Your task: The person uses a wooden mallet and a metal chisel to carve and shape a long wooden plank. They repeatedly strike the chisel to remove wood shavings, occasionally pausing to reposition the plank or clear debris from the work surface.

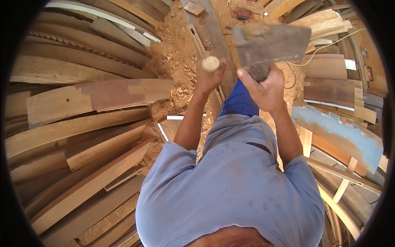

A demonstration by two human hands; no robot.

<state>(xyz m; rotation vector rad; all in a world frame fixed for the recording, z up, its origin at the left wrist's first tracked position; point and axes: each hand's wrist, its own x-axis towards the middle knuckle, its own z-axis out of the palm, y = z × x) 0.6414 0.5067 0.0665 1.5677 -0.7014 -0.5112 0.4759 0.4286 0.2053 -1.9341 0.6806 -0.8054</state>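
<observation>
My left hand (208, 78) is closed on a pale, round wooden piece (210, 63), seen end-on, above a narrow grooved wooden strip (195, 37). My right hand (266, 89) grips a dark tool with a broad, flat head (273, 44), blurred, held out beyond my knees to the right of the left hand. Its short dark handle lies under my fingers and thumb. Beneath both hands runs a long weathered plank (212, 24), partly hidden by them and by my blue-clad leg.
Stacks of boards line the left (94, 53) and right (329, 90) sides. Wood shavings (179, 57) cover the ground along the plank. At the far end lie a red-and-black tool (242, 14) and a small block (193, 9). A pale cord (312, 55) loops at the right.
</observation>
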